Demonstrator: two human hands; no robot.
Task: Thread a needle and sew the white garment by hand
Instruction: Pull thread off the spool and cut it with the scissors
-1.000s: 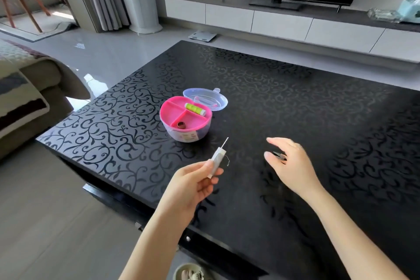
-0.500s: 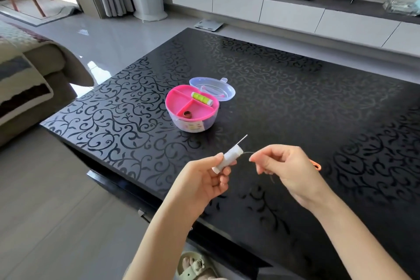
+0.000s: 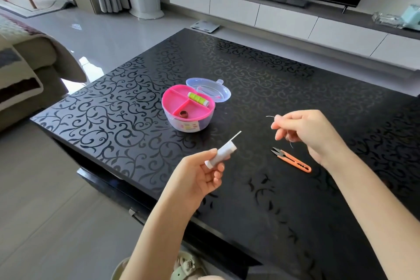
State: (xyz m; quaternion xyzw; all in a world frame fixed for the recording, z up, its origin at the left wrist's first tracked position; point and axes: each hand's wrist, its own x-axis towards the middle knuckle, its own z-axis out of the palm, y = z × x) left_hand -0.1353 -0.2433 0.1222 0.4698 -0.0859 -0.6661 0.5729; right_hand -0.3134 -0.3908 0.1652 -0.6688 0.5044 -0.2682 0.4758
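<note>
My left hand (image 3: 200, 175) grips a white thread spool (image 3: 221, 153) above the near part of the black table (image 3: 295, 88); a thin needle-like sliver sticks out of the spool's far end. My right hand (image 3: 306, 134) pinches the loose end of the white thread (image 3: 270, 116), held up to the right of the spool. Orange thread snips (image 3: 292, 159) lie on the table just below my right hand. A pink sewing box (image 3: 188, 110) stands further back with a green thread spool (image 3: 198, 98) in one compartment. No white garment is in view.
The box's clear lid (image 3: 210, 90) lies open behind it. A sofa with a striped throw (image 3: 20, 70) stands at the left. A white TV bench (image 3: 284, 16) with a television runs along the back wall. Slippers (image 3: 186, 266) show below the table's near edge.
My right hand has drawn the thread end away from the spool, up and to the right. The orange snips it hid earlier now lie in full view.
</note>
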